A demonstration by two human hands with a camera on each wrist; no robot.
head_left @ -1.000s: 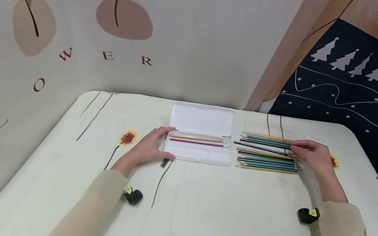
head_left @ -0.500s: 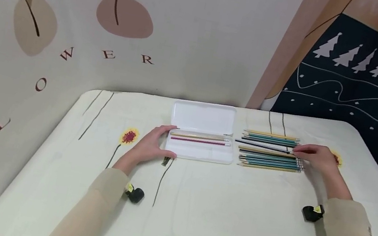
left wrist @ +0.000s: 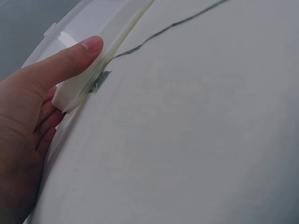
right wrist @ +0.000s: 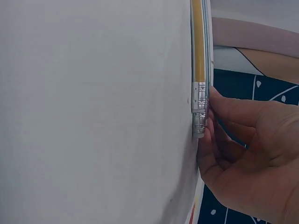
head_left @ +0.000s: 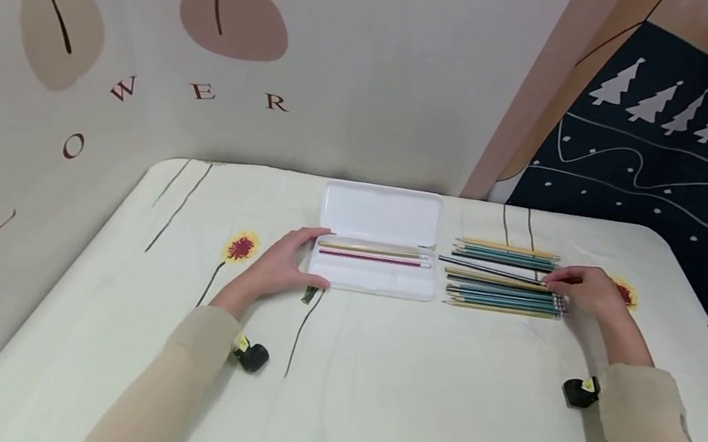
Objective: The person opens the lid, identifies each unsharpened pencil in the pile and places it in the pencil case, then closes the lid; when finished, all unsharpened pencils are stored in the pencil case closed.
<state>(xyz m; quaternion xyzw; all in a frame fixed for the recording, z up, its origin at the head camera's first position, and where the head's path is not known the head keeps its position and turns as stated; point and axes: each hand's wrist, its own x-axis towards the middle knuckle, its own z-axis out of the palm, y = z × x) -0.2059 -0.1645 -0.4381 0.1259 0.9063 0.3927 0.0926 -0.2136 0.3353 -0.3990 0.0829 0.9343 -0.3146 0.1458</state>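
A white plastic pencil case point(head_left: 375, 282) lies with its lid point(head_left: 381, 212) folded back. Inside it are a gold pencil point(head_left: 370, 251) and a magenta pencil point(head_left: 374, 258). My left hand point(head_left: 275, 267) grips the case's left end; in the left wrist view the thumb point(left wrist: 77, 58) lies along the near wall, fingers behind the end. To the right, my right hand point(head_left: 591, 294) pinches the eraser end of a dark pencil point(head_left: 488, 269), which lies slightly aslant between two groups of pencils. In the right wrist view, silver ferrules point(right wrist: 199, 105) sit right beside the fingertips.
Behind the dark pencil lies a group of yellow, teal and dark pencils point(head_left: 504, 256). A larger group point(head_left: 500, 297) lies in front, tips pointing left. A pale cloth with printed sunflowers point(head_left: 242, 247) covers the table point(head_left: 396, 386), and a printed wall hanging point(head_left: 382, 60) rises behind it.
My right hand has come slightly nearer, from the back group's eraser ends to the dark pencil's end. The left hand stays on the pencil case. The head view has shifted a little.
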